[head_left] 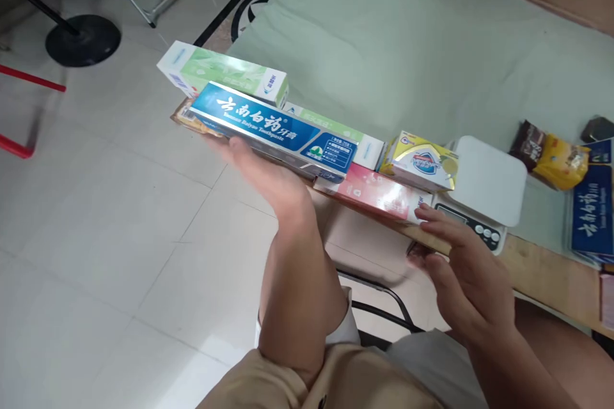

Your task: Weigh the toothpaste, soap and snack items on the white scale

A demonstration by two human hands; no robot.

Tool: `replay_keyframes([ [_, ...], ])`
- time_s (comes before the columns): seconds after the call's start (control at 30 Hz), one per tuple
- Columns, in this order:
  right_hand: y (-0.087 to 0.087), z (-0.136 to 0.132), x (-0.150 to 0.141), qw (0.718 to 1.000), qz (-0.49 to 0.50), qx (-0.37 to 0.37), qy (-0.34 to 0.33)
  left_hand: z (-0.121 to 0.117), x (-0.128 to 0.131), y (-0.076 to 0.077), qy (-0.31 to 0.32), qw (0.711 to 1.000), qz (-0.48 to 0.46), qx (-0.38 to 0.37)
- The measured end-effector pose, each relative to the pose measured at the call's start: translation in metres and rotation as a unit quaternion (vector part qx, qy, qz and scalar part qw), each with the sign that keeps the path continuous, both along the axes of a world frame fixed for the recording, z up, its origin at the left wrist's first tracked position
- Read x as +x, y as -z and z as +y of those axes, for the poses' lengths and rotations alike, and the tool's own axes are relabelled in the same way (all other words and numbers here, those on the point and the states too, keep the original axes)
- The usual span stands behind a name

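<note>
My left hand (261, 172) lies stretched along the near side of a blue toothpaste box (268, 124), thumb against its lower edge. Its fingertips are partly hidden near a brown packet (187, 116) under the box's left end. Behind the blue box lies a green-and-white box (230, 73); a second green box (336, 124) shows partly beyond it. Nearer the table edge is a pink box (378, 190). My right hand (467, 268) is open, fingers apart, beside the pink box's right end and a white kitchen scale (492, 179). A yellow soap box (422, 160) sits left of the scale.
A pale green cloth (407, 45) covers the table, whose wooden edge (542, 265) runs before me. At right are a brown-and-yellow packet (551, 153) and blue toothpaste boxes (592, 211). A black round base (84, 39) stands on the tiled floor (96, 204); another person's feet show at top.
</note>
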State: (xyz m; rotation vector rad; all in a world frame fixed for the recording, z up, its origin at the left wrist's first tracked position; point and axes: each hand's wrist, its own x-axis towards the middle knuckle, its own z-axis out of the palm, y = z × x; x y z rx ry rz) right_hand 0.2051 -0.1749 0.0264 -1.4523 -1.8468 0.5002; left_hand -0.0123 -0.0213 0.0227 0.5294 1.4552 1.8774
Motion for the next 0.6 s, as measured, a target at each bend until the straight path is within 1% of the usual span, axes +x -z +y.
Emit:
replay_keyframes([
  [0.07, 0.000, 0.003, -0.001, 0.999, -0.007, 0.031, 0.010, -0.002, 0.008, -0.005, -0.051, 0.997, 0.005, 0.054],
  [0.1, 0.001, 0.004, -0.003, 0.999, -0.020, 0.042, 0.012, -0.002, 0.012, -0.006, -0.070, 0.994, 0.008, 0.078],
  [0.2, 0.007, 0.008, -0.008, 0.996, -0.064, 0.058, 0.026, -0.001, 0.021, 0.002, -0.068, 0.990, 0.048, 0.111],
  [0.3, 0.017, 0.010, -0.013, 0.991, -0.074, 0.069, 0.089, -0.001, 0.024, 0.015, -0.055, 0.988, 0.102, 0.100],
  [0.37, 0.022, 0.011, -0.014, 0.989, -0.075, 0.059, 0.116, -0.001, 0.024, 0.021, -0.060, 0.986, 0.136, 0.080],
  [0.5, 0.027, 0.011, -0.014, 0.993, -0.069, 0.027, 0.095, -0.001, 0.029, 0.025, -0.049, 0.983, 0.172, 0.040],
  [0.6, 0.028, 0.013, -0.013, 0.994, -0.061, 0.017, 0.088, -0.001, 0.036, 0.025, -0.035, 0.981, 0.183, 0.047],
])
